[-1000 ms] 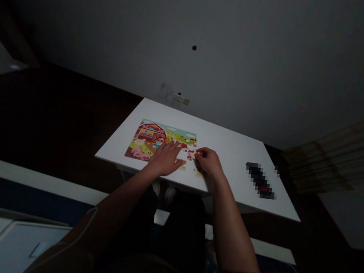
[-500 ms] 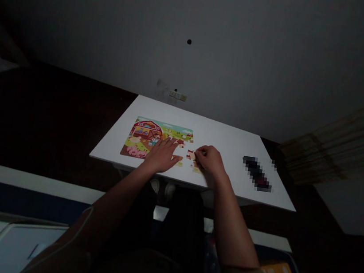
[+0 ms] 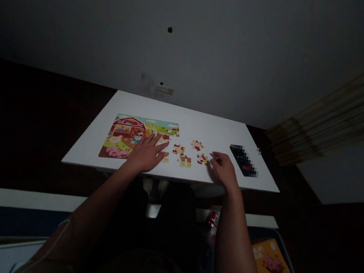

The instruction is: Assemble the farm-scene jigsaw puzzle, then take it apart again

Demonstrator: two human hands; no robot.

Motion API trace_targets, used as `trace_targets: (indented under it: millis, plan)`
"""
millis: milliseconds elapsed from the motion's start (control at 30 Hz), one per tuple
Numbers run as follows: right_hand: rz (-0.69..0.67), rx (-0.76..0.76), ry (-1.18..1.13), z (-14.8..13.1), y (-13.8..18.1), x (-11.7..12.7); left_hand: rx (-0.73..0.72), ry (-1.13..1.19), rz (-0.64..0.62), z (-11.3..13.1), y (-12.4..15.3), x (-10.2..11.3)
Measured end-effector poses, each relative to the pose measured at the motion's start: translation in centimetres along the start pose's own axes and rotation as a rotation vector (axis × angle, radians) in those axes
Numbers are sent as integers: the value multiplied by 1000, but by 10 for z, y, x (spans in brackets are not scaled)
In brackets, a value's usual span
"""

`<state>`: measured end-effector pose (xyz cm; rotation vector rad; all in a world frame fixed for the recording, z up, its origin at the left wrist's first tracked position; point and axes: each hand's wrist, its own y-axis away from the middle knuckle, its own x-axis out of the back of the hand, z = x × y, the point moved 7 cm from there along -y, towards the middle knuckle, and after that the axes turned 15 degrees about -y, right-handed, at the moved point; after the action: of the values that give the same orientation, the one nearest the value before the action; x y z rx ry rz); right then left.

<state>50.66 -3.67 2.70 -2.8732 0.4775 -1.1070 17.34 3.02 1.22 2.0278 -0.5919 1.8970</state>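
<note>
A colourful farm jigsaw puzzle [image 3: 131, 134] with a red barn lies on a small white table [image 3: 210, 129]. My left hand [image 3: 146, 153] rests flat on the puzzle's lower right part, fingers spread. Several loose pieces lie to its right: one [image 3: 178, 149], another [image 3: 185, 160], a third [image 3: 197, 145] and one [image 3: 202, 159] just left of my right hand [image 3: 223, 169]. That hand lies on the table with fingers loosely curled and its fingertips close to this last piece; nothing is visibly held.
A dark blurred object [image 3: 243, 160] lies at the table's right end. An orange box [image 3: 267, 263] with a pig picture sits on the floor at lower right. A wall with a socket [image 3: 164, 89] stands behind the table. My dark-clothed legs are below.
My right hand has moved right, away from the puzzle, and several loose pieces now show between the hands. The view has shifted, so the table sits further left in the picture.
</note>
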Motion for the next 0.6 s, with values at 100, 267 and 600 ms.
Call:
trace_targets:
  millis: [100, 267, 600]
  plan:
    - [-61, 66, 113, -2, 9, -13, -3, -26, -16, 0, 0, -1]
    - [-71, 93, 118, -3, 11, -17, -11, -50, -26, -1, -1, -1]
    - [-39, 81, -335, -22, 0, -26, -13, -11, 4, -1, 0, 2]
